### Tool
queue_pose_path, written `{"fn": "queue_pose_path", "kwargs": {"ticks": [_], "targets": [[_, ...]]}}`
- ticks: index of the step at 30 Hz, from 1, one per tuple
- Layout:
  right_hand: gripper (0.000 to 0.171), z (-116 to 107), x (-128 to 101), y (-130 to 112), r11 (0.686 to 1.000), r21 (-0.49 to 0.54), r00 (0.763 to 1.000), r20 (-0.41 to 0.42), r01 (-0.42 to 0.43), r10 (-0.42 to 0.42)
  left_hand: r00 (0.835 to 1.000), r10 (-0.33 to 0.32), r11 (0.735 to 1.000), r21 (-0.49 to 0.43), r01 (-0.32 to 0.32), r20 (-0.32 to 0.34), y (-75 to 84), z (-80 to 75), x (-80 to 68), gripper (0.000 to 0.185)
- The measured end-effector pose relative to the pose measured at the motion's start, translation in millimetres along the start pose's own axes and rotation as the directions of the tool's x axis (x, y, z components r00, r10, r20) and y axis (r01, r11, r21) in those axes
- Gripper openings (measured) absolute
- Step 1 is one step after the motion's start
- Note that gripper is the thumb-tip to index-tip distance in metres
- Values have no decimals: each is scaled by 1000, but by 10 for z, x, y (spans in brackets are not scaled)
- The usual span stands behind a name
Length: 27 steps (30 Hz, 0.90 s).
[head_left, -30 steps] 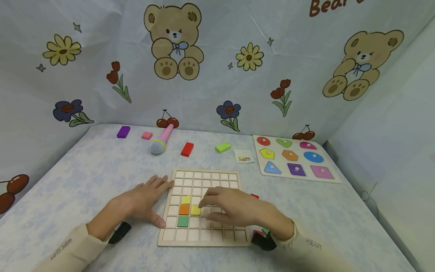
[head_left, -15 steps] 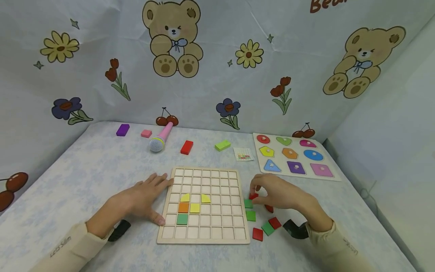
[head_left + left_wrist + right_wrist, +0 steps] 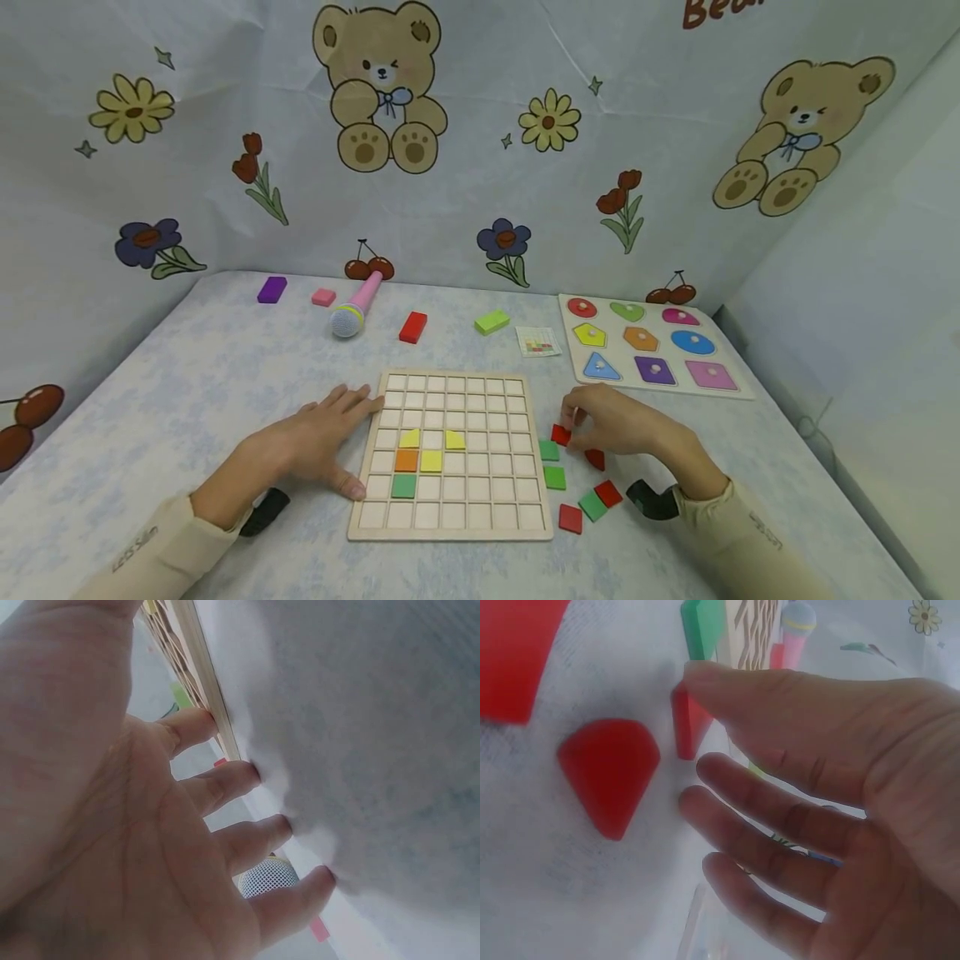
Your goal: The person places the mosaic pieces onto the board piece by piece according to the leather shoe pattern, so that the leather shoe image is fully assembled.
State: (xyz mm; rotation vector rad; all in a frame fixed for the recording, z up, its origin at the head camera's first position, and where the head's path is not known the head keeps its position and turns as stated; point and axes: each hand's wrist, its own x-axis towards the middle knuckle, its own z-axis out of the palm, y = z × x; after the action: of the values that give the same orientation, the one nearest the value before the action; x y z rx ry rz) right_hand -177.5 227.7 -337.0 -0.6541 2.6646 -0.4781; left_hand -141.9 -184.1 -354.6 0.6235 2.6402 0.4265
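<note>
A wooden grid board (image 3: 450, 372) lies in front of me with several tiles in it: two yellow curved ones (image 3: 409, 438), an orange one (image 3: 406, 459), a yellow square and a green one (image 3: 403, 485). My left hand (image 3: 322, 437) lies flat on the table, fingers straight, against the board's left edge (image 3: 202, 675). My right hand (image 3: 607, 425) is to the right of the board and pinches a small red tile (image 3: 560, 434) between thumb and index finger (image 3: 686, 724). Beside it lies a red fan-shaped tile (image 3: 611, 769). Loose green (image 3: 554, 477) and red tiles (image 3: 608, 493) lie nearby.
A shape puzzle board (image 3: 731, 392) with coloured knob pieces sits at the back right. Along the back lie a purple block (image 3: 272, 289), a pink block (image 3: 324, 297), a pink toy microphone (image 3: 356, 308), a red block (image 3: 413, 327), a green block (image 3: 492, 323) and a small card (image 3: 538, 342). Cloth walls enclose the table.
My right hand left the middle of the board, where a second yellow curved tile now sits, and moved right to the loose tiles, taking the red one. The left hand stayed put.
</note>
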Motion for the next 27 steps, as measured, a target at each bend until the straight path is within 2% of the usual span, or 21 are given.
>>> {"fn": "queue_pose_path", "kwargs": {"ticks": [19,27], "targets": [[15,64,48,23,996,-78,999,-25,38,-40,1000,5,1000,9,-5,-3,5,8,15,124],[11,5,117,-212,993,-97,997,-35,70,-73,1000,3,1000,14,-3,-1,9,10,20,124]]}}
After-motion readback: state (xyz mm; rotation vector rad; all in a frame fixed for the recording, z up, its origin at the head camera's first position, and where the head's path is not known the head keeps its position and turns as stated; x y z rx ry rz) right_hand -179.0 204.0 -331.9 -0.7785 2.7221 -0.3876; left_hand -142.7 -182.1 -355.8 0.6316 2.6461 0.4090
